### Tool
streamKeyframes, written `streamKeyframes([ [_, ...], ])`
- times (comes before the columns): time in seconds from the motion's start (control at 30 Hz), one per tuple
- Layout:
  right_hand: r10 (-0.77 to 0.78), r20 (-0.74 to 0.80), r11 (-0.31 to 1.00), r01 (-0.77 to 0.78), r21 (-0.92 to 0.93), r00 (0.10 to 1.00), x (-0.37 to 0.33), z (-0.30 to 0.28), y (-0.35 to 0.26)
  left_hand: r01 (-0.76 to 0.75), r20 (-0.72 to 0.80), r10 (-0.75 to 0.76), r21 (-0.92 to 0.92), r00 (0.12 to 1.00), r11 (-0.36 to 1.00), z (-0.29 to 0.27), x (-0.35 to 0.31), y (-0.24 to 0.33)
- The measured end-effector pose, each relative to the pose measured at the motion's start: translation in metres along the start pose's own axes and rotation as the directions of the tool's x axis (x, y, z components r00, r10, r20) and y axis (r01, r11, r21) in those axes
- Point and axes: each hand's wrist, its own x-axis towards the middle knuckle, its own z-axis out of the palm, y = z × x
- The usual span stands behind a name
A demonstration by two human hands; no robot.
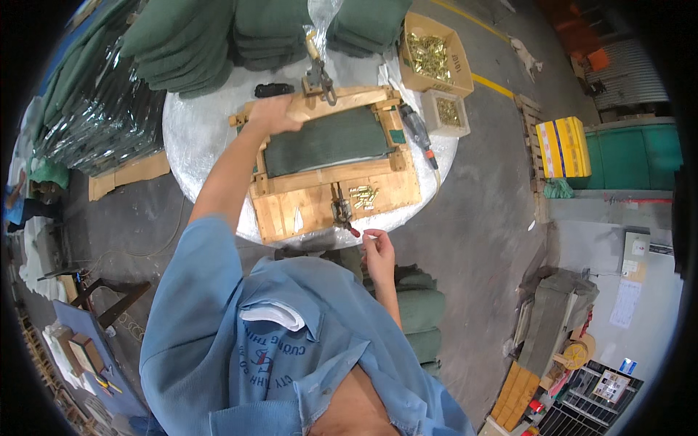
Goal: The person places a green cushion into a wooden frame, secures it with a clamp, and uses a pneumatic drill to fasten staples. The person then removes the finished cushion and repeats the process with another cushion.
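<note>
A wooden jig point(331, 178) lies on the wrapped round table, with a dark green padded panel point(327, 142) inside its frame. My left hand point(273, 115) is closed round the left end of the slanted wooden bar point(342, 104) along the panel's far edge. Above that bar stands a metal toggle clamp point(318, 81). A second toggle clamp point(340, 207) with a red handle tip sits at the jig's near side. Just right of that tip, my right hand point(379, 256) has its fingers curled together; whatever they pinch is too small to tell. Several brass-coloured fittings point(363, 197) lie on the near board.
Stacks of green cushions point(185, 43) stand at the far left. A cardboard box point(438, 58) and a smaller tub point(445, 112) hold brass-coloured pieces at the far right. A corded power tool point(417, 132) lies along the jig's right side. More green cushions point(423, 312) are piled below the table.
</note>
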Motion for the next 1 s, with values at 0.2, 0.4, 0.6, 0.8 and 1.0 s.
streamKeyframes([
  [0.2,0.005,0.054,1.000,-0.005,-0.009,0.999,0.007,0.002,-0.010,0.133,0.041,-0.130,-0.100,0.991,0.986,0.004,-0.121,-0.031],
  [0.4,-0.195,0.093,0.955,0.211,-0.208,0.976,0.054,0.017,-0.011,0.360,-0.061,-0.409,-0.369,0.910,0.857,0.001,-0.267,-0.044],
  [0.6,-0.687,0.365,0.354,0.728,-0.587,0.628,0.148,0.078,-0.055,0.552,-0.212,-0.798,-0.622,0.564,0.556,0.070,-0.303,-0.057],
  [0.8,-0.444,0.495,0.436,0.663,-0.609,0.747,0.180,0.113,-0.051,0.737,-0.113,-0.969,-0.631,0.221,0.242,0.112,-0.250,-0.063],
  [1.0,-0.484,0.502,0.439,0.695,-0.569,0.717,0.169,0.099,-0.044,0.812,-0.031,-0.966,-0.535,0.256,0.232,0.121,-0.230,-0.081],
])
